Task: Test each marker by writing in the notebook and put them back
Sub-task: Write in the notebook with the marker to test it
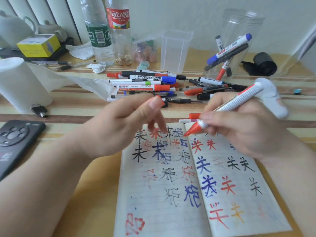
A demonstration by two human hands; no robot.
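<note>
Gripping one marker (239,101) in our right hand (239,127), fingers curled round the white barrel, red tip uncapped and pointing down-left at the top of the notebook (153,211) near the centre fold. We can't tell if the tip touches the paper. Our left hand (119,124) hovers above the left page, thumb and forefinger pinching what looks like one red cap (159,100), mostly hidden and blurred.

One notebook, lying open on the tabletop (71,106), two pages showing, both covered with test characters in black, blue, red and one in yellow. Two more markers lie just beyond its top edge, partly behind our right hand.

Further back is one pile of markers (153,84), well over a dozen, overlapping too much for an exact count, with red, blue, black and green caps. To its right, one clear jar (242,23) stands tilted with at least four markers inside, among them one blue-capped, one black and one red-tipped.

Also on the tabletop:
- two plastic bottles, one green-labelled (98,36) and one red-labelled (119,23)
- one clear square cup (176,50)
- one paper roll (18,82)
- one key (39,110)
- one phone (15,139)
- one yellow box (37,46)
- one black roll (265,64)
</note>
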